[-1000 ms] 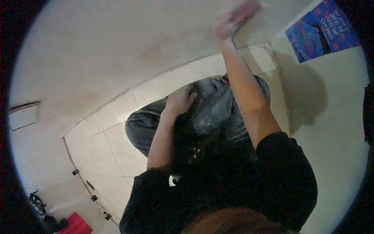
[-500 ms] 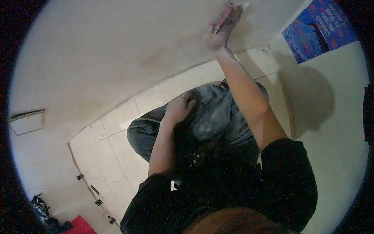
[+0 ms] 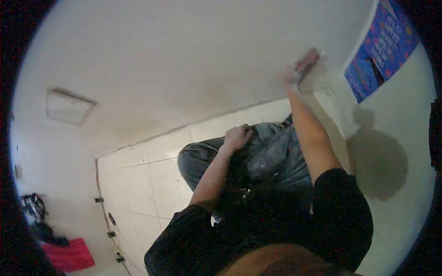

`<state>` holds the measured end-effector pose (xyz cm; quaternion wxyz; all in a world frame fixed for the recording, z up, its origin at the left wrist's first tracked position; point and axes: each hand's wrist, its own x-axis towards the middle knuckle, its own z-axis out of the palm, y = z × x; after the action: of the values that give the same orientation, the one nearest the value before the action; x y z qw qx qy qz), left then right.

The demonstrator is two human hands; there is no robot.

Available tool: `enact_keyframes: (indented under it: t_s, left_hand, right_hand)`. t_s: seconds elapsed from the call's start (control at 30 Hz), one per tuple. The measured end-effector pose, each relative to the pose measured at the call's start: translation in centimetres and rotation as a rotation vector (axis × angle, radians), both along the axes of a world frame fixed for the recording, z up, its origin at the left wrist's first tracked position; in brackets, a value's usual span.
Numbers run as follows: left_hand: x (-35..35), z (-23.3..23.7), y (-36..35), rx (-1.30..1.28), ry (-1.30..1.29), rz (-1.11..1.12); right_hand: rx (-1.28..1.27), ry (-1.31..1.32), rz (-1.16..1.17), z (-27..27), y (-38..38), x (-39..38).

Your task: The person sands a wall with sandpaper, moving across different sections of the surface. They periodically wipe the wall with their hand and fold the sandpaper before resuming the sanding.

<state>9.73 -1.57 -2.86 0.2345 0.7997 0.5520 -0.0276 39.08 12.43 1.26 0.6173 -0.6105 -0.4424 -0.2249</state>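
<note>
My right hand (image 3: 294, 76) is stretched out to the wall (image 3: 207, 55), close to the corner. It is smeared by motion, but a reddish folded sheet that looks like sandpaper (image 3: 309, 60) shows in its grip, pressed at the wall. My left hand (image 3: 237, 137) lies on my bent leg in dusty dark jeans (image 3: 276, 152), fingers resting loosely on the cloth and nothing seen in them. White dust marks the jeans.
A blue printed poster (image 3: 384, 50) hangs on the right wall. At left, a framed panel (image 3: 70, 106) is set in the wall. Cables and small black boxes (image 3: 111, 234) run along the tiled floor's edge (image 3: 138, 184). A red cloth-like thing (image 3: 69, 255) is at lower left.
My right hand with the sandpaper has come lower on the wall, nearer the floor. The view has shifted, so the room appears moved. My left hand stays on the leg.
</note>
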Motion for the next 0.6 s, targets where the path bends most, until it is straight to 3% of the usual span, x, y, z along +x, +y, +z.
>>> enact_keyframes:
  t_s: [0.07,0.13,0.3,0.4,0.47,0.5,0.6]
  left_hand:
    - [-0.5,0.4,-0.4,0.032,-0.016,0.024]
    - [-1.0,1.6,-1.2,0.043,-0.079,0.061]
    - [-1.5,2.4,-1.1,0.051,-0.043,0.048]
    - [-1.5,3.2,-1.4,0.079,-0.089,0.065]
    - [-1.9,3.4,-1.4,0.084,-0.204,0.091]
    - [-1.8,3.2,-1.2,0.086,-0.264,0.103]
    - [-1.9,1.5,0.0,0.157,-0.688,0.329]
  right_hand:
    - [0.01,0.163,-0.069,0.2,0.7,-0.8]
    - [0.066,0.301,0.045,0.8,0.9,-1.9]
    - [0.07,0.265,0.103,4.0,-1.9,-4.7]
    - [-0.061,0.296,0.415,2.8,-5.4,-6.5]
    - [-0.044,0.807,0.869,-2.3,-7.1,-7.3]
    - [-0.244,0.215,0.713,-2.1,-8.5,-6.9]
    - [-0.603,0.334,0.946,0.2,-11.9,-9.8]
